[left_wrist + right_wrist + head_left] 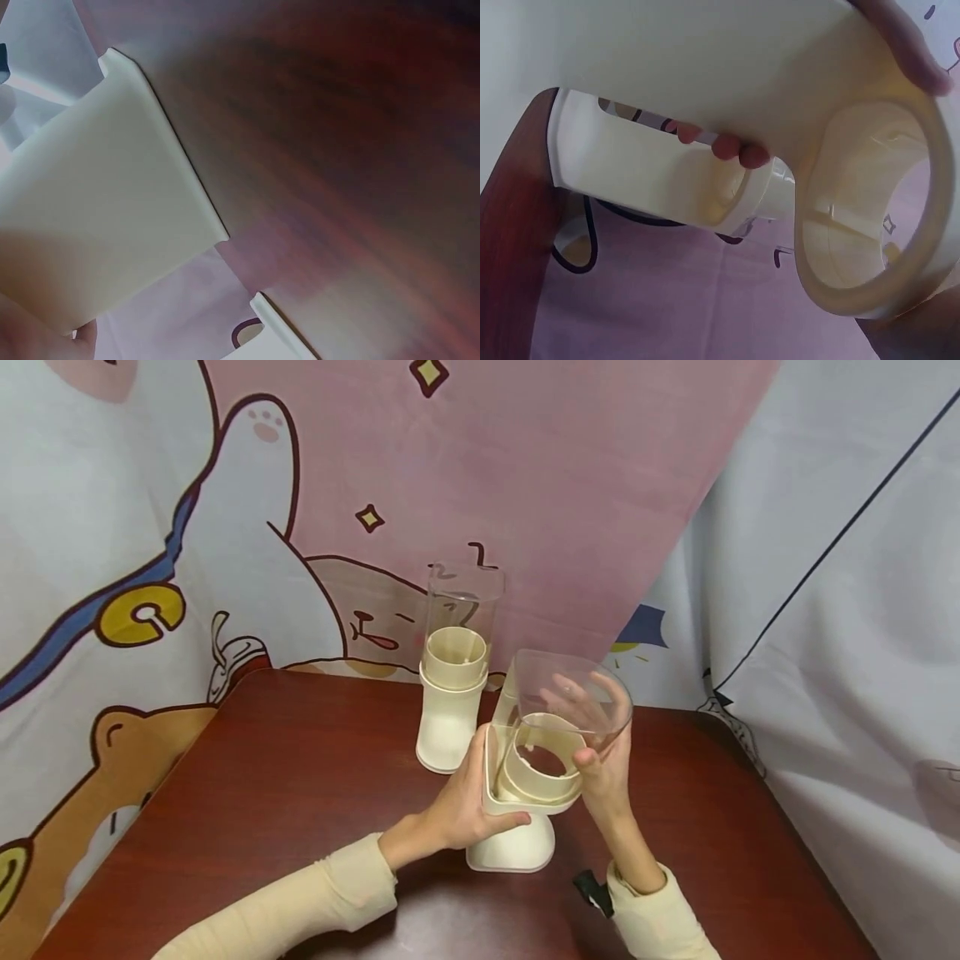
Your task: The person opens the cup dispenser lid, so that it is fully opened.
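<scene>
A cream plastic stand (517,845) with a round collar (543,781) carries a clear container (562,689); together they look like a dispenser. My left hand (465,802) grips the stand below the collar, thumb across the front. In the right wrist view, that hand's fingertips (727,148) curl around the stand beside its round opening (870,202). My right hand (607,768) holds the container's right side, its fingers showing through the clear wall. The stand's base (165,142) stands on or just over the table; I cannot tell which.
A second, matching cream stand (450,718) with a clear container (465,597) stands upright behind, to the left. Both are over a dark red wooden table (300,777). Printed curtains (540,485) hang around the back and sides. A black object (592,893) sits at the right wrist.
</scene>
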Motion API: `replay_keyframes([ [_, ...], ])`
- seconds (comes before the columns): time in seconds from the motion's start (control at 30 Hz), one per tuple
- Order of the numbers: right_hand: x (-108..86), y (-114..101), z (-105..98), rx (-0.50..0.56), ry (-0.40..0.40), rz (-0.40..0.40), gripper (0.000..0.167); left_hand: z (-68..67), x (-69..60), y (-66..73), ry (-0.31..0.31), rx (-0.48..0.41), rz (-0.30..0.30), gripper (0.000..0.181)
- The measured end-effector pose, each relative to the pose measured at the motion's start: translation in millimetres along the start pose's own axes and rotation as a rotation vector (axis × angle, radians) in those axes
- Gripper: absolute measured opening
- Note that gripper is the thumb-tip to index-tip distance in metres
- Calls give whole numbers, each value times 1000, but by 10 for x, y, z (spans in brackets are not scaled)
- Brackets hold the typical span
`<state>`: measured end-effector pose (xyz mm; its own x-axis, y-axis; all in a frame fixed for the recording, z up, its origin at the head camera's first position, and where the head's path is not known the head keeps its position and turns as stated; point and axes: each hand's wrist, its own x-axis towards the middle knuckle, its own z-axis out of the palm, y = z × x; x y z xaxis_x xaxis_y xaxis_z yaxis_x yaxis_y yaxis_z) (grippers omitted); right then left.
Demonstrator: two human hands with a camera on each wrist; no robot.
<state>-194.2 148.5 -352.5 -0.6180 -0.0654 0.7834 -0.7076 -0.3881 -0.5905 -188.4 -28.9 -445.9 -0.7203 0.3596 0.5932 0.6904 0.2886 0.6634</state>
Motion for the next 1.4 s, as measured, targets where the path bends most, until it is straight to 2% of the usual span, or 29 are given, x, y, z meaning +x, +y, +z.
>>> replay_keyframes([
  [0.1, 9, 19, -32, 13, -36, 4, 89, 12, -1, 6, -2, 6, -22, 124],
  [0.23, 7, 25, -50, -7, -26, -20, 87, 24, 9, 22, -17, 20, -40, 126],
  [0.3, 7, 18, -46, -35, -21, -25, 86, 22, 14, 28, -11, 30, -30, 126],
  [0.53, 37, 7, -10, 25, -15, -13, 79, 3, 49, 20, 11, 46, 35, 120],
  [0.63, 32, 12, -8, 7, -7, -37, 79, -1, 60, 14, 11, 52, 50, 119],
  [1.03, -36, 60, 11, -42, 70, -99, 89, 3, 13, -3, 10, 45, 38, 119],
  [1.27, -30, 75, 8, -43, 74, -162, 91, -6, 26, -2, 6, 36, 43, 120],
  [1.4, -32, 60, 12, -90, 71, -149, 89, -6, 28, -7, -6, 30, 34, 122],
])
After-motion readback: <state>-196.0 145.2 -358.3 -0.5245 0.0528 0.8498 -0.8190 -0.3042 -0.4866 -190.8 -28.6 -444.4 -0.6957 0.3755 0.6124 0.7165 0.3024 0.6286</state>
